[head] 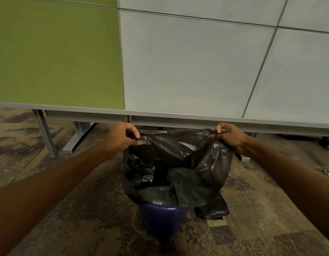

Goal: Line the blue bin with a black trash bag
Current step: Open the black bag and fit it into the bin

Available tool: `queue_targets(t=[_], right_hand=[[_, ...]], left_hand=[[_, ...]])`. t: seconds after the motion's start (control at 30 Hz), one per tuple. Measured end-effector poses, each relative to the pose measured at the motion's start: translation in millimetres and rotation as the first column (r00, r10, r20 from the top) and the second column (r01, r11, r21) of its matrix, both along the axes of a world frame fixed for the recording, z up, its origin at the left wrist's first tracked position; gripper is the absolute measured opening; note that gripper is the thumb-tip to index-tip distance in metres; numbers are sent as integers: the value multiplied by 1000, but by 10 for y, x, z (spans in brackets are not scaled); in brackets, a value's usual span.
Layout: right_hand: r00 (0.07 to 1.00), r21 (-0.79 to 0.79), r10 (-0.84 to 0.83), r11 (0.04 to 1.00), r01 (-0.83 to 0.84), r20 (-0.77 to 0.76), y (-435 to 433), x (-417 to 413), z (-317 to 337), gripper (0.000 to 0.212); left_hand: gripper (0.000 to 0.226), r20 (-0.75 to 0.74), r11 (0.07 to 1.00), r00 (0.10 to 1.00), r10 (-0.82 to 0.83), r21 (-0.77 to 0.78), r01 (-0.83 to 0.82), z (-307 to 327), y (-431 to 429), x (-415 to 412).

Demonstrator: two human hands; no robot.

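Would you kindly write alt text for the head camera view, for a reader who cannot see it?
Two bare hands, the left hand and right hand, hold open the mouth of a black trash bag above a blue bin on patterned carpet. Behind stand green and pale grey partition panels.

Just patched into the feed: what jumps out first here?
The black bag, held open at centre by the left hand and right hand gripping its top edge. Below it the blue bin stands on the carpet, the bag's bottom sagging into it. Behind, a green panel fills the upper left.
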State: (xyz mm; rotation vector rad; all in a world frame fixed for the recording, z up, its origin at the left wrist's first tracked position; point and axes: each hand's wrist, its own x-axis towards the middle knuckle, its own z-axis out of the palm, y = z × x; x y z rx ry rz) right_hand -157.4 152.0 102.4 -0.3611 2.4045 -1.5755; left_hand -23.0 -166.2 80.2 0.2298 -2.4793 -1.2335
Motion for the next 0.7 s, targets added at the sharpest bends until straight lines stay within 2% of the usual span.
queue_targets(t=[0.1, 0.17, 0.27, 0.37, 0.5, 0.57, 0.7], right_hand=[[983, 127, 147, 983, -133, -110, 10, 4, -39, 19], [973, 171, 204, 968, -185, -103, -12, 11, -78, 18], [971, 152, 236, 962, -227, -40, -33, -27, -191, 23], [977, 151, 214, 966, -211, -5, -29, -126, -360, 26], [985, 152, 171, 974, -170, 4, -79, -303, -629, 23], [983, 164, 181, 969, -182, 26, -134, -411, -729, 30], [986, 110, 154, 981, -160, 59, -324, -684, -846, 34]], left_hand=[[18, 24, 994, 997, -69, -89, 71, -61, -39, -2], [18, 52, 992, 996, -75, -97, 80, -131, -66, -29], [21, 144, 992, 988, -55, -107, 71, -265, -130, -83], [28, 225, 978, 974, -36, -194, 81, -409, -190, -110], [35, 305, 966, 948, -89, -206, 157, -562, -218, -181], [35, 334, 958, 938, -91, -229, 175, -605, -200, -281], [35, 289, 987, 955, -60, -124, 99, -661, -169, -521]])
